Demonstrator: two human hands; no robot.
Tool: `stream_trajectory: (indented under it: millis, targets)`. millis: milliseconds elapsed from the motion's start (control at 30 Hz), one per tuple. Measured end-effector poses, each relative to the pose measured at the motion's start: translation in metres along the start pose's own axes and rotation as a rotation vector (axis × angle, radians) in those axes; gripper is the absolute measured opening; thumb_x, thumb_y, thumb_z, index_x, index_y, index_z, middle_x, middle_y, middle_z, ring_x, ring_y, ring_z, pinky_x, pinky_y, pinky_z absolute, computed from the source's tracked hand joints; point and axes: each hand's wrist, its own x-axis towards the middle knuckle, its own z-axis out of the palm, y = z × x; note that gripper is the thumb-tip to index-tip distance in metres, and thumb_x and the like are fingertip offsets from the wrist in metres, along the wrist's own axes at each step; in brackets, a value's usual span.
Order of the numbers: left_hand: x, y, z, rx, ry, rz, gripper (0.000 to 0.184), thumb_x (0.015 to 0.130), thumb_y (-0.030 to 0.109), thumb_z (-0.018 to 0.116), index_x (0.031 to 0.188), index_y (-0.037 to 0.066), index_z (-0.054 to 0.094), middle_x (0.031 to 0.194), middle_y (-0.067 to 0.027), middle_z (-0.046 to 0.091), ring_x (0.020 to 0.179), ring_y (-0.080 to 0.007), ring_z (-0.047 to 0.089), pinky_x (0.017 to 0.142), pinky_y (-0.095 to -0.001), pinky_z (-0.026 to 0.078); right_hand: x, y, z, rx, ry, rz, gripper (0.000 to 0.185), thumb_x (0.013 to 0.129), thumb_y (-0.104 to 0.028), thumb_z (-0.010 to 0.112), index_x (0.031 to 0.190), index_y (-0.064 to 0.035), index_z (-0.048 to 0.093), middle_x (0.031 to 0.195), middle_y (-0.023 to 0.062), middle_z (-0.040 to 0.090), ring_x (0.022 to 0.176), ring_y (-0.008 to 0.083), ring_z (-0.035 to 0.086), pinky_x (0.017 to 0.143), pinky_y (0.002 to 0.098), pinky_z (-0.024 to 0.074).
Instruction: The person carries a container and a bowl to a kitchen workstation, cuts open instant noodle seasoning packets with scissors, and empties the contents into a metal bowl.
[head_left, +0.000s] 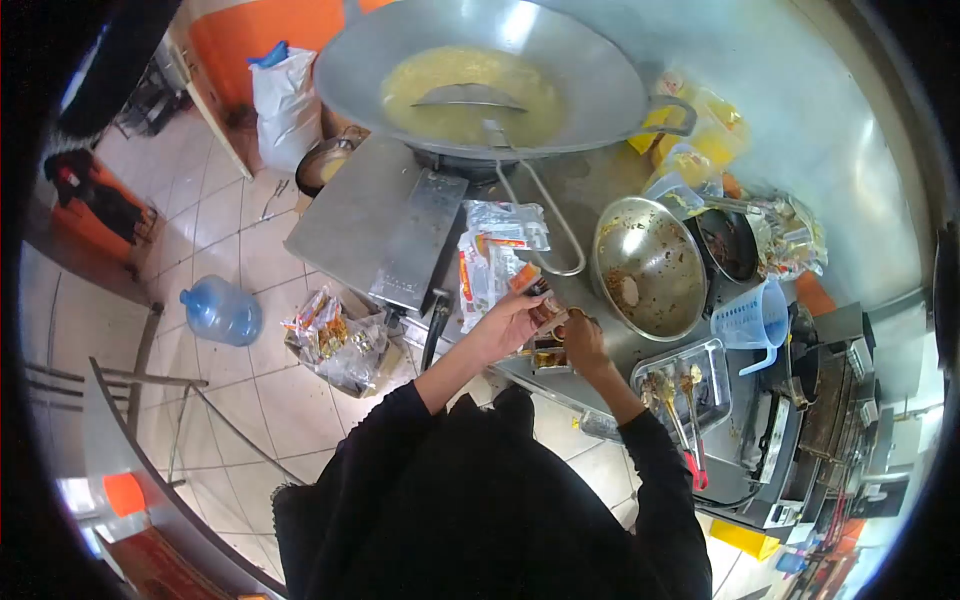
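My left hand (508, 325) is closed around a small orange and white packet (530, 280), held over the counter's front edge. Close beside it on the right, my right hand (586, 348) grips scissors (566, 322), with the blades toward the packet. Silvery packets (490, 265) lie on the counter just beyond my left hand. Below my hands, at the counter edge, is another small dark and yellow packet (552, 358). A steel bowl (650, 268) with brown residue stands to the right of my hands.
A large wok (590, 60) holds yellowish liquid and a strainer (470, 97), whose handle reaches toward my hands. A steel tray (712, 375) with utensils and a measuring jug (752, 318) stand at right. On the floor are a box of wrappers (340, 345) and a water bottle (222, 311).
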Motion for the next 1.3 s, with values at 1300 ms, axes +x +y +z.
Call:
stream_trajectory:
  millis: [1300]
  targets:
    - [0.204, -0.056, 0.047, 2.092, -0.337, 0.298, 0.011, 0.069, 0.01, 0.055, 0.077, 0.003, 0.055, 0.073, -0.0123, 0.059, 0.07, -0.0246, 0.057, 0.062, -0.0347, 0.043, 0.018, 0.137, -0.079, 0.77, 0.426, 0.212, 0.01, 0.067, -0.003, 0.058, 0.075, 0.0017, 0.058, 0.062, 0.0097, 0.058, 0.058, 0.0171, 0.058, 0.056, 0.0256, 0.0448]
